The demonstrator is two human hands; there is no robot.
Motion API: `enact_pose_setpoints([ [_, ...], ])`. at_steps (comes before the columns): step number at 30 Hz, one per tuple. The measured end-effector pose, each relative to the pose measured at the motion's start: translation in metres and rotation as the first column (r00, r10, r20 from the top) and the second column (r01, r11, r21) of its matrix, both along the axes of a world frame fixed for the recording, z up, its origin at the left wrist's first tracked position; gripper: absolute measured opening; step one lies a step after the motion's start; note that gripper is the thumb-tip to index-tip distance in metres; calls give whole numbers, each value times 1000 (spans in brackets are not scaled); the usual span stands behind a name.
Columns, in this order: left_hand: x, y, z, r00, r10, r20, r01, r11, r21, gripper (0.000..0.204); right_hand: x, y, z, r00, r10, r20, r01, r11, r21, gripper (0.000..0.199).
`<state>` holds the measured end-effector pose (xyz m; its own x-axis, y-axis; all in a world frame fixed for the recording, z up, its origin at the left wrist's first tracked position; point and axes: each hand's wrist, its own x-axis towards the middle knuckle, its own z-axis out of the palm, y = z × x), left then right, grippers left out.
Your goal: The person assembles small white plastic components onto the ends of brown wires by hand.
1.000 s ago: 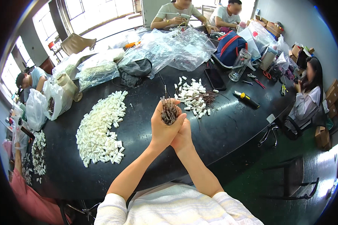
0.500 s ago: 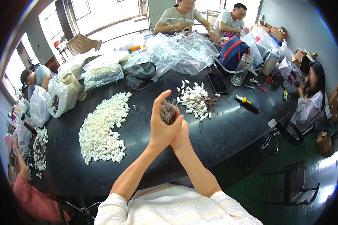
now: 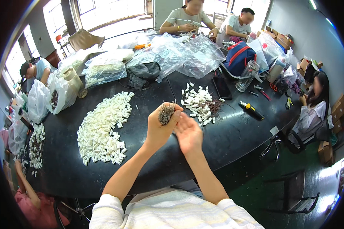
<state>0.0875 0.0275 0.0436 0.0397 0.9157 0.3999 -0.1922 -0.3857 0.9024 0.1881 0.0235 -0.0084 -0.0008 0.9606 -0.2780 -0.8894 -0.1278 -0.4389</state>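
The left hand (image 3: 159, 128) is closed in a fist around a bundle of thin dark sticks (image 3: 166, 113), held upright with the tips poking out above the thumb. The right hand (image 3: 189, 134) lies open, palm up, fingers loosely spread, its heel touching the left wrist and holding nothing. Both hover over the near edge of the black table (image 3: 233, 133). Just beyond them, toward the table's middle, sits a small pile of white caps (image 3: 197, 102) mixed with loose dark sticks (image 3: 215, 106). A larger heap of white pieces (image 3: 105, 128) lies off to the left. It looks like the bundle is being evened up; a sound next move would be drawing single sticks out with the free hand without loosening the fist.
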Motion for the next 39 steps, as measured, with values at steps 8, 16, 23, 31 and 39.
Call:
enact_pose_setpoints([
  [8,-4,5,-68,989,63,-131,-90,974,-208,22,26,-6,4,882,-250,400,130,944,303,34],
  [16,-5,-1,-81,948,102,-302,-136,987,-91,19,14,38,58,107,-551,827,-726,526,444,45],
  [23,0,2,-95,923,220,-314,-163,966,199,27,2,44,53,-205,-636,744,-930,363,54,47],
  [31,-6,5,-63,992,113,-47,-112,994,18,13,34,54,68,471,-297,831,-664,501,555,55],
  [39,-20,19,-74,986,-2,164,36,979,-202,6,40,42,34,488,-259,834,-503,697,511,45],
])
